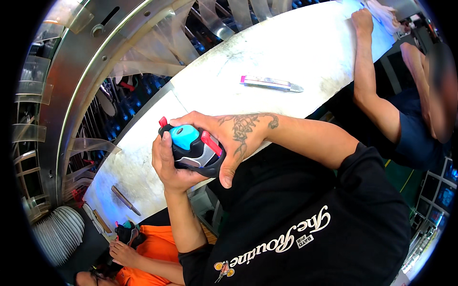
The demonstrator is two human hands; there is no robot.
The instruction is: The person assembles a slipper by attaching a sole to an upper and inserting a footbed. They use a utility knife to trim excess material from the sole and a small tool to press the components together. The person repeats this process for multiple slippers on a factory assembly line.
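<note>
Between my two hands is a small black and grey shoe (191, 156) with red tabs. A teal block (185, 137), like a last, fills its opening. My left hand (171, 168) is closed around the near left side, with the thumb along the edge by the teal block. My right hand (234, 138) is closed over the far and right side, its thumb pointing down beside the black rim and its fingers by the far edge. The shoe is held above the near edge of a white worktop (214, 81). The underside of the shoe is hidden.
A slim cutter-like tool with a pink end (272, 84) lies on the worktop; a brown-handled knife (125, 200) lies further left. Plastic strips (143, 62) hang from a curved metal frame behind. A person in orange (157, 240) holds a similar shoe; another person's arm (365, 66) rests at right.
</note>
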